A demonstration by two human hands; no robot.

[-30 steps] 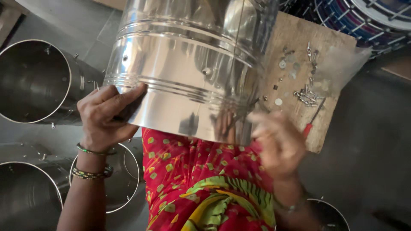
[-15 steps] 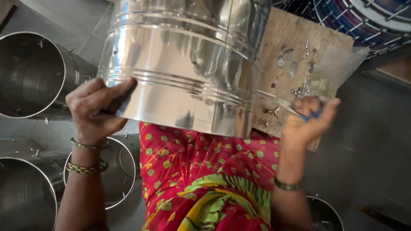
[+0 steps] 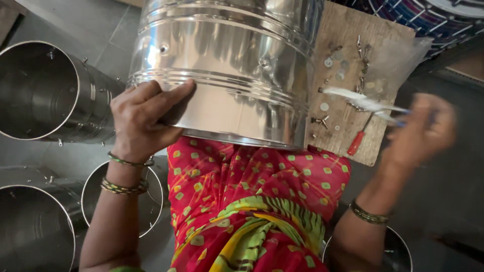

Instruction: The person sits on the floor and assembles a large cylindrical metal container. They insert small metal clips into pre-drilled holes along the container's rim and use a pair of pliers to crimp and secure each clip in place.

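Drum: big shiny steel drum (image 3: 227, 75) lies on its side across the lap, rim toward the person, small holes showing in the wall.
L hand: left hand (image 3: 143, 118) pressed flat on the drum wall near the rim, fingers spread and wrapped over the ridged band; steadying it, same spot as 1 s ago.
R hand: right hand (image 3: 421, 133) off to the side of the board, badly blurred. Closed on a thin tool (image 3: 368, 103), light shaft w/ a blue bit at the grip; exact kind can't be told.
Change: 1 s ago the R hand was at the drum rim, no tool seen in it; 0.5 s ago it was at the board w/ the tool; now raised, tool tip over the board.
Meaning: judged as a tool pick-up just done; fitting work on the drum wall not resumed yet.
Board: wooden board (image 3: 353, 60) just beside the drum, carrying washers, screws, a wing nut, a clear bag (image 3: 390, 65).
Screwdriver: red-handled screwdriver (image 3: 359, 138) lies untouched on the board.
Surroundings: more steel drums (image 3: 45, 90) on the floor on the left, open ends up or sideways.
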